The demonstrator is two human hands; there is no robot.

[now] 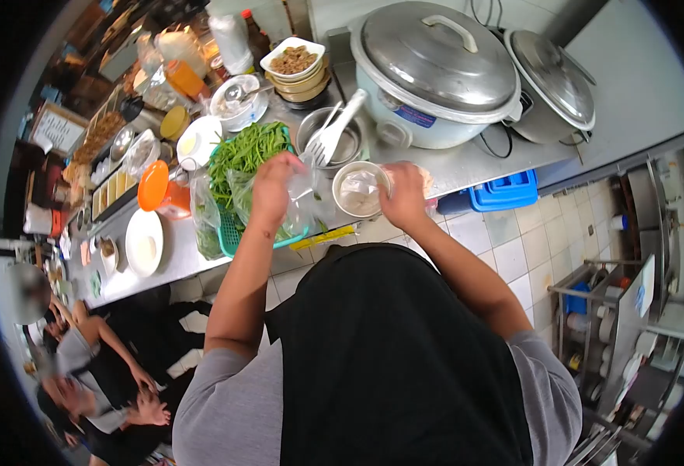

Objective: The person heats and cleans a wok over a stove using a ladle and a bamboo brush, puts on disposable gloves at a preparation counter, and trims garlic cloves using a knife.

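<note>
My right hand [406,194] grips the rim of a round white tub [340,203] at the counter's front edge. Crumpled clear plastic [360,186] lies inside the tub. To its left my left hand [274,185] is closed on a thin clear plastic bag [303,186], though its fingertips are partly blurred. Under and beside that hand, leafy green vegetables [245,151] fill a green plastic basket [229,237]. Just behind both hands, a metal pot [348,147] stands with a white slotted spatula [334,133] lying across it.
A large lidded rice cooker [435,78] and a smaller lidded cooker [552,85] stand back right. Stacked bowls [299,78], an orange container [154,186] and a white plate [145,242] are left. A blue bin [505,191] sits below the counter. People [101,373] are lower left.
</note>
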